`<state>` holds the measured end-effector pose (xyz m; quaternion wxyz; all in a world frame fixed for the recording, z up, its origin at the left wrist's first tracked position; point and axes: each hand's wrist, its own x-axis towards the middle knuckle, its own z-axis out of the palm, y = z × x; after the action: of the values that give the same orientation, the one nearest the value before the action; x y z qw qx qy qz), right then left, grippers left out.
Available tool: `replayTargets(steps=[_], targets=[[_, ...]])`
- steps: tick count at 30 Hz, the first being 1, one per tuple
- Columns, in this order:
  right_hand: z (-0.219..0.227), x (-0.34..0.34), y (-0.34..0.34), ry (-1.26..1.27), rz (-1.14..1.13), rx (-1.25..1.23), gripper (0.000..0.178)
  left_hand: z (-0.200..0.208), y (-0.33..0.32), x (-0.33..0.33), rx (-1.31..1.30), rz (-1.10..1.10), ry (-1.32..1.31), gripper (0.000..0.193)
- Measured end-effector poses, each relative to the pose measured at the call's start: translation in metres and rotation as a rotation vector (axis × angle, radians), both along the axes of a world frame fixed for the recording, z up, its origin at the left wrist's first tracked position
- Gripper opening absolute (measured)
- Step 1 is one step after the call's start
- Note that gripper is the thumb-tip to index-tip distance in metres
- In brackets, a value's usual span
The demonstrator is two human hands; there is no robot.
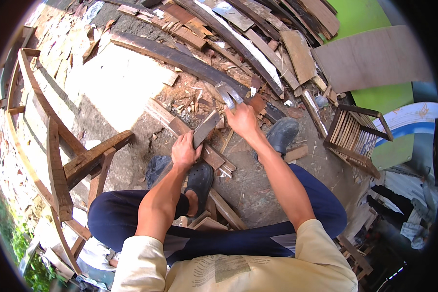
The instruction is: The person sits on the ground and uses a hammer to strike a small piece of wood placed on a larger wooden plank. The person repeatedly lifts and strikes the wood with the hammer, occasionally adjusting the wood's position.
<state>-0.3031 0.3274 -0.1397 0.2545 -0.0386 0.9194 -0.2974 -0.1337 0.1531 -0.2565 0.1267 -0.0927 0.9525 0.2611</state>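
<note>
My left hand (184,152) is closed around the lower end of a short, flat, rectangular grey-brown piece (207,128); it looks like wood. The piece tilts up to the right above a brown plank (166,118) lying on the ground between my feet. My right hand (243,120) grips a claw hammer (225,93) close to its shiny metal head, just beyond and to the right of the piece. Most of the hammer's handle is hidden by my hand and forearm. Wood chips (195,100) lie scattered around the plank's far side.
A long dark beam (180,61) crosses the ground ahead, with stacked boards (228,29) behind it. Wooden frames (53,160) stand at left. A slatted wooden stool (353,136) lies at right. My dark clogs (199,182) flank the work spot; offcuts (226,209) lie between my legs.
</note>
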Motion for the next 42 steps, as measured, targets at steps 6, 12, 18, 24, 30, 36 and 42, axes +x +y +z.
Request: replayTargets(steps=[6,12,18,24,30,36,42], targets=[[-0.055,0.0,0.022,-0.061,-0.1,0.048,0.036,0.003,0.002,-0.003,-0.018,-0.012,0.002,0.059],[0.003,-0.021,0.016,-0.023,-0.142,-0.155,0.042,0.005,0.005,-0.003,-0.031,0.025,-0.011,0.058],[-0.034,-0.019,0.021,-0.097,-0.324,-0.305,0.033,0.005,0.007,-0.005,-0.025,0.02,-0.019,0.054],[-0.031,-0.039,0.033,-0.589,-0.252,-0.213,0.021,0.0,0.003,0.0,-0.032,-0.013,0.016,0.056],[0.004,-0.055,0.033,-0.215,-0.389,-0.305,0.028,0.008,0.008,-0.006,-0.066,0.018,-0.032,0.055],[-0.057,-0.007,0.04,-0.601,-0.115,-0.058,0.028,-0.003,0.006,-0.006,-0.089,-0.073,0.135,0.059],[-0.033,-0.019,0.041,-0.144,-0.315,-0.25,0.024,-0.003,0.004,-0.001,-0.054,-0.038,0.047,0.06]])
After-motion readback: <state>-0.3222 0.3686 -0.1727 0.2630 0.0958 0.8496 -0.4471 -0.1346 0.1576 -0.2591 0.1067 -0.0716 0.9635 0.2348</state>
